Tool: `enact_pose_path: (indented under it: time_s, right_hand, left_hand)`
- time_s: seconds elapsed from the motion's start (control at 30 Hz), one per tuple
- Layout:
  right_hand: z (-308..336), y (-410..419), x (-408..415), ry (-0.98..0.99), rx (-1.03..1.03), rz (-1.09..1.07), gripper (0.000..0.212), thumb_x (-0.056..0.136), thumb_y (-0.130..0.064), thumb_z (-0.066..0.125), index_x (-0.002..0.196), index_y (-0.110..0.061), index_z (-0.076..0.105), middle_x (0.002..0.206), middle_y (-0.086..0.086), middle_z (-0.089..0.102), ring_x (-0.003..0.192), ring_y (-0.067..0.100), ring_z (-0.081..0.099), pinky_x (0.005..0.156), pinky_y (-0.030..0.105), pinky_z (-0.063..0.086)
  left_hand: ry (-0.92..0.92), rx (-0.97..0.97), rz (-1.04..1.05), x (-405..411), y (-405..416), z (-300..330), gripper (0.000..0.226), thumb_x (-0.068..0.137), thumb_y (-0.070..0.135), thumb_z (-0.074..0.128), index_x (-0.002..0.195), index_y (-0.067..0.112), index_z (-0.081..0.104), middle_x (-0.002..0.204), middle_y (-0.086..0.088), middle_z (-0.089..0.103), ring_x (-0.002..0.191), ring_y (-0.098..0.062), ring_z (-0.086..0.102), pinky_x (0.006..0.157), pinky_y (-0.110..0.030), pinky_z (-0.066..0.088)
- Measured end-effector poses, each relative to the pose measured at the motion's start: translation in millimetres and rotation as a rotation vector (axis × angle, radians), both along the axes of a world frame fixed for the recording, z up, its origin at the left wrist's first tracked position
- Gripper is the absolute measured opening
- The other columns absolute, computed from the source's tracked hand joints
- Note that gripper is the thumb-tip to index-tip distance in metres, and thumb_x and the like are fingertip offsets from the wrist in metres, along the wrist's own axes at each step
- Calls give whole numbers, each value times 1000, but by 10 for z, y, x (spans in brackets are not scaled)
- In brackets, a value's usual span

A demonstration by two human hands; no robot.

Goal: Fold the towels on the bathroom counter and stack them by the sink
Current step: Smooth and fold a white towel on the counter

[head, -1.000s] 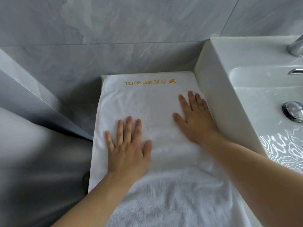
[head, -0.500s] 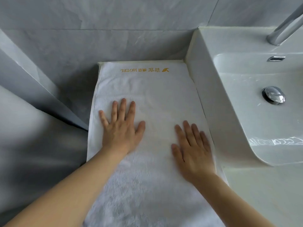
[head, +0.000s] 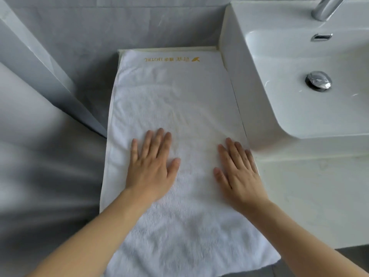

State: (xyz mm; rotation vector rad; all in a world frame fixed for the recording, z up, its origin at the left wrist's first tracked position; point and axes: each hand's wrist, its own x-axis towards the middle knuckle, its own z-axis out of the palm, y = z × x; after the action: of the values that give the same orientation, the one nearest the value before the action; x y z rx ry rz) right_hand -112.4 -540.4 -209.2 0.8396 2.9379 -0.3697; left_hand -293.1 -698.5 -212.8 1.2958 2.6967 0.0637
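Towel [head: 175, 100]: white terry, laid flat and lengthwise on the counter [head: 311, 198], just left of the sink [head: 235, 80], with its right edge touching the sink's outer wall. Its far end lies close to the grey tiled wall [head: 119, 25]. The near end hangs past the counter's front edge. A line of gold lettering [head: 172, 59] is stitched across the far end and is seen upside down; part of it appears to read "HOTEL", the rest is too blurred to make out.

Left hand [head: 151, 168]: laid palm down on the towel's left half, fingers straight and slightly spread, nothing gripped.

Right hand [head: 237, 172]: laid palm down on the towel's right half, close to its right edge, fingers straight and together, nothing gripped. Both forearms are bare.

Sink: white, rectangular, raised above the counter. A chrome drain plug [head: 318, 80] is set in the basin floor, and an overflow slot [head: 321, 37] in the back wall. The base of a chrome tap [head: 325, 7] is seen at the top edge.

Left of the towel: a grey, blurred surface, not identifiable.
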Motion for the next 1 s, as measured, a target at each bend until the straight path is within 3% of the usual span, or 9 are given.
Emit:
enact_pose_path:
  time_s: [0.13,0.23,0.33,0.43,0.6,0.7,0.8,0.9,1.0]
  right_hand:
    - [91,-129,421,157,-53,-215,65,94,-47,22,151,-17,31,159,4,25,146,23,19,117,38,14]
    - [112,-229,652,81,-72,-475,58,93,-51,38,144,-22,36,141,4,38,127,27,32,107,41,25]
    - [160,-223,710,69,-239,-641,43,88,-50,51,118,-20,46,107,-3,47,97,22,44,84,36,39]
    - [194,-165,730,-9,-376,-637,30,90,-40,45,78,-12,45,73,-1,51,67,23,48,56,33,35]
    - [251,-147,792,58,-268,-536,33,99,-36,39,82,-9,46,78,3,52,68,18,47,61,35,32]
    - [287,-204,858,179,-393,-590,31,97,-46,44,90,-16,47,82,-6,53,72,9,49,58,33,35]
    - [352,-281,1019,323,-700,-689,33,89,-53,56,106,-26,50,93,-8,60,83,11,59,70,35,46]
    - [403,-365,1356,377,-856,-696,25,85,-44,63,106,-32,55,92,1,72,82,20,70,74,43,57]
    - [341,-543,1682,335,-887,-665,9,90,-30,62,98,-26,63,86,0,75,81,19,72,82,42,56]
  left_hand:
    - [0,33,167,48,-269,56,66,100,52,17,158,22,11,167,-3,4,153,-24,-2,121,-50,-8]
    - [-64,122,546,168,-648,161,71,97,49,42,155,15,20,160,-11,22,145,-35,21,117,-54,16]
    - [-326,168,932,377,-1065,226,71,92,55,43,145,8,32,143,-16,40,126,-41,41,96,-51,39]
    - [-403,164,965,545,-1218,167,63,95,57,35,122,2,50,122,-17,53,106,-39,53,83,-46,46]
    - [-291,314,911,564,-1272,97,54,101,54,29,108,4,50,110,-15,57,95,-39,56,81,-51,50]
    - [-275,393,885,582,-1276,78,48,102,52,30,103,7,48,109,-13,57,95,-38,54,78,-48,46]
    - [-403,483,954,613,-1338,22,48,96,57,33,100,12,49,105,-8,59,93,-33,56,79,-46,46]
    - [-545,509,1014,795,-1578,-99,52,86,69,35,92,21,52,93,1,60,80,-20,56,68,-40,44]
    - [-751,628,1081,937,-1762,-211,60,82,76,44,97,20,60,100,2,66,90,-21,63,83,-47,53]
